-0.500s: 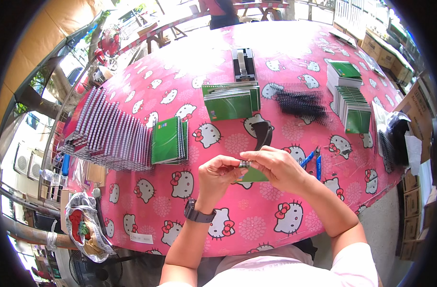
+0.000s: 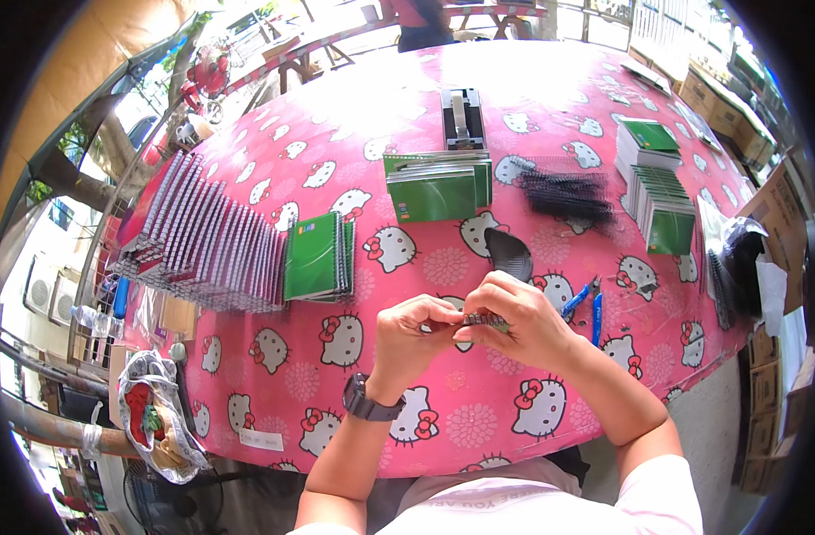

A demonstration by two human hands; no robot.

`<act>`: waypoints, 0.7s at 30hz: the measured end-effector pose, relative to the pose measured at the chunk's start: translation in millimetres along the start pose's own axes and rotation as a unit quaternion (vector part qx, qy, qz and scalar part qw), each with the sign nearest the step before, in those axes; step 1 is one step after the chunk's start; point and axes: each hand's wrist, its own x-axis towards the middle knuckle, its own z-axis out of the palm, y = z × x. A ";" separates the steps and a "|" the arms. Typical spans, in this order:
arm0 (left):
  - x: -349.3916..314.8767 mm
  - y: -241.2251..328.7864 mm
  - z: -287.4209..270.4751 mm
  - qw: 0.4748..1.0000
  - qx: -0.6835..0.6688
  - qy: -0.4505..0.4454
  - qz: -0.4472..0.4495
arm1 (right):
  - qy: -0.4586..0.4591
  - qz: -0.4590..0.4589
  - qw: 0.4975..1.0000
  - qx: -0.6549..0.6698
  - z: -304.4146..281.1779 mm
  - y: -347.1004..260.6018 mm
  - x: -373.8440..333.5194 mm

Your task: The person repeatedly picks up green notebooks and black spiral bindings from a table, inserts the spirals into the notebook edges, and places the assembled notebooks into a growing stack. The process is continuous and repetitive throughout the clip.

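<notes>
Above the near part of the table, my left hand (image 2: 418, 334) and my right hand (image 2: 516, 314) meet, both with fingers pinched. Between them is a small spiral notebook (image 2: 486, 319), seen nearly edge-on with its dark coil upward; fingers hide most of it. A dark watch is on my left wrist. Just beyond my right hand lies a black curved, ribbed piece (image 2: 510, 255) whose kind I cannot make out. Blue-handled pliers (image 2: 595, 312) rest to the right of my right hand.
Long rows of spiral notebooks (image 2: 202, 245) stand at left beside green notebooks (image 2: 314, 257). More green notebooks (image 2: 434, 194) sit before a tape dispenser (image 2: 463, 120). Black coils (image 2: 566, 194) lie right of them, near a green stack (image 2: 661, 209). A plastic bag (image 2: 157, 415) hangs at the near left edge.
The notebook has tipped from showing its green cover to nearly edge-on. My right hand has shifted slightly right and closed over the coil. The black piece now shows a broader side.
</notes>
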 end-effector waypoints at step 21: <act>0.8 -15.2 9.1 0.993 -0.117 -0.006 -0.025 | -0.071 0.035 0.993 -0.092 -8.1 -4.5 -1.8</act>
